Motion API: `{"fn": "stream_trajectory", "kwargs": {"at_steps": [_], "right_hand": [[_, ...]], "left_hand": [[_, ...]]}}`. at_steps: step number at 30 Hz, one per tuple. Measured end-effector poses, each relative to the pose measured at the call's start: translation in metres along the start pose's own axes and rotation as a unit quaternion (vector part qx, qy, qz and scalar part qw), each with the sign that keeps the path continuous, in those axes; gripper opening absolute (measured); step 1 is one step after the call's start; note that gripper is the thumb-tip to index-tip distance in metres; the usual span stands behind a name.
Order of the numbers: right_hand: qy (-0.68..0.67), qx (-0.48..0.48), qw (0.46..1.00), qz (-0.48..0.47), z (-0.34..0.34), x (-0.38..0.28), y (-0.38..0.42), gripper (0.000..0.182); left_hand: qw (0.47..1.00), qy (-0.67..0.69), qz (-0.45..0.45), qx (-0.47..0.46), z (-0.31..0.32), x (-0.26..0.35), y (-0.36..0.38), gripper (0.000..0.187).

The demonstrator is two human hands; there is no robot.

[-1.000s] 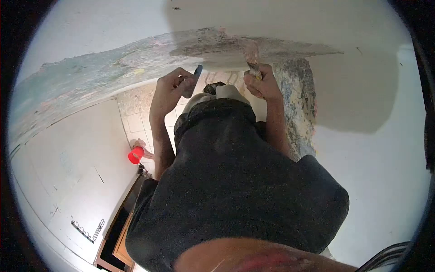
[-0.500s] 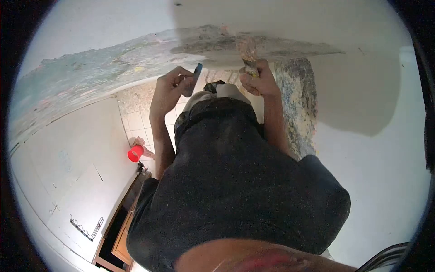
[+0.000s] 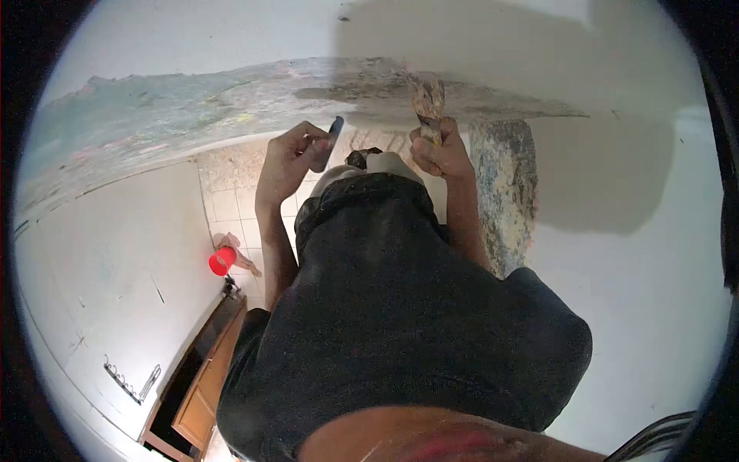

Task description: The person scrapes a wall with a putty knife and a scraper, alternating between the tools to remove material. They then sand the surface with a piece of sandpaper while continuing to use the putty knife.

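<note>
In the head view, my left hand [image 3: 283, 173] pinches a thin, dark flat piece [image 3: 332, 138], bluish at its upper end, between thumb and fingers. It is held tilted, away from the wall, and its exact kind does not show. My right hand [image 3: 448, 158] is closed around the handle of a scraper [image 3: 428, 98]. The scraper's blade is smeared with paint and plaster and points up, overlapping the stripped band of wall [image 3: 369, 86] in front of me. That band is grey and patchy, with greenish paint toward the left.
Beside my right forearm runs another stripped wall patch [image 3: 504, 189]. Pale floor tiles [image 3: 227, 206] with crumbs lie below. A red bucket [image 3: 221, 262], a wooden cabinet [image 3: 202, 396] and a hook rack [image 3: 127, 383] are on the left.
The wall and both hands sit slightly lower in view, and the head's shadow has shifted right. The scraper leans less to the left. Both hands keep their holds.
</note>
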State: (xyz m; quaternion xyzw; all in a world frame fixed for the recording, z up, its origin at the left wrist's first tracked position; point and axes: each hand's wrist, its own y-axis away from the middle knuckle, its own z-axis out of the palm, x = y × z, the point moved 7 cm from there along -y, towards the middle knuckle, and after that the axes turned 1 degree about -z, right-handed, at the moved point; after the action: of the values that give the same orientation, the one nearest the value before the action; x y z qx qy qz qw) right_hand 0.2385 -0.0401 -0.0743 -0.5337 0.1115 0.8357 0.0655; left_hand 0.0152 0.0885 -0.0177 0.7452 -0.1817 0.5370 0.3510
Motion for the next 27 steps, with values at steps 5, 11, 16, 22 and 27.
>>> {"fn": "stream_trajectory", "kwargs": {"at_steps": [5,11,16,22,27], "right_hand": [[-0.026,0.056,0.998,-0.001,-0.004,0.014,0.005,0.025],[-0.117,-0.038,0.992,-0.035,0.022,0.003,0.006,0.017],[-0.056,-0.045,0.993,-0.090,0.029,-0.003,0.006,0.018],[-0.100,0.052,0.993,-0.022,0.028,0.008,0.014,0.024],[-0.094,0.026,0.995,-0.035,0.029,0.001,0.008,0.022]], "left_hand": [[1.000,0.028,0.000,0.001,-0.003,-0.005,0.003,0.010],[1.000,-0.002,0.003,-0.020,-0.004,0.001,-0.002,0.009],[0.998,-0.044,0.029,-0.019,-0.006,0.005,-0.008,0.009],[0.999,-0.024,-0.001,-0.031,-0.001,0.002,-0.010,0.010],[0.999,-0.021,0.004,-0.039,0.002,0.008,-0.010,0.010]]}}
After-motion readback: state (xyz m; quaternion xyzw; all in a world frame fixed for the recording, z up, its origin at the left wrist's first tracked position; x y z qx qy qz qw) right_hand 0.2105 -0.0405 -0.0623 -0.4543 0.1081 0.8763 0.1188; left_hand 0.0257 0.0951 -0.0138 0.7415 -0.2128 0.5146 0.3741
